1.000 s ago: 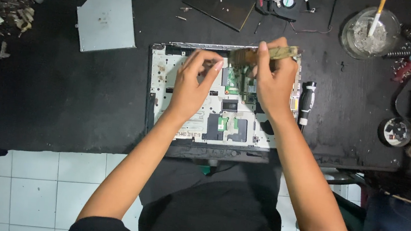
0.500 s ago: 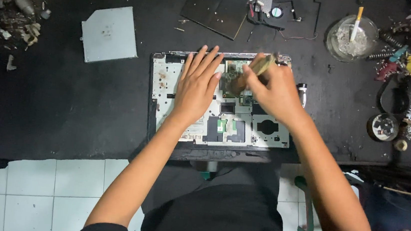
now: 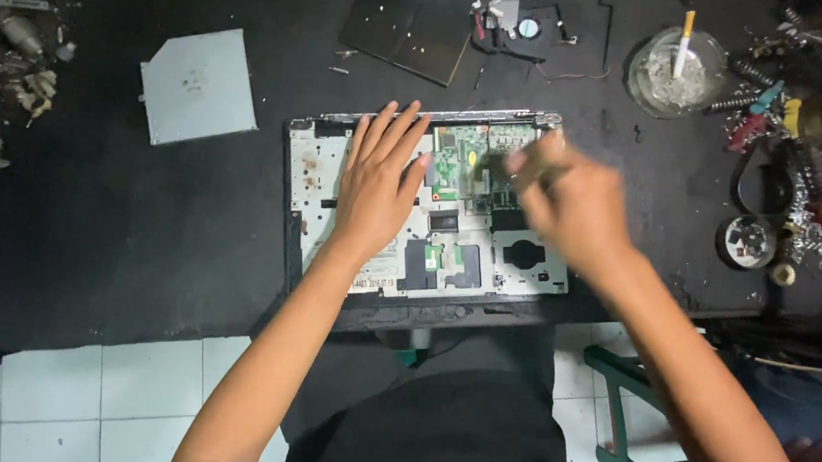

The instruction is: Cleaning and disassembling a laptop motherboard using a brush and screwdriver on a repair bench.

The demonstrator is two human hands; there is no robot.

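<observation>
Fingers of your left hand (image 3: pixel 375 182) lie flat and spread on the opened laptop chassis (image 3: pixel 333 203), holding nothing; right hand (image 3: pixel 574 207) is blurred, grip indiscernible, over the green board (image 3: pixel 453 160). Removed: fan (image 3: pixel 526 26), dark panel (image 3: pixel 404 45), grey drive (image 3: pixel 199 85), beyond your fingertips on the tabletop (image 3: pixel 129 234). Board remains seated.

Dim, even overhead light; the black matte desk (image 3: pixel 126 264) swallows detail and corners fall darkest. The right hand (image 3: pixel 575 202) is smeared by motion blur, while the left hand (image 3: pixel 380 183) stays sharp. Pale floor tiles (image 3: pixel 83 400) look brightest.
</observation>
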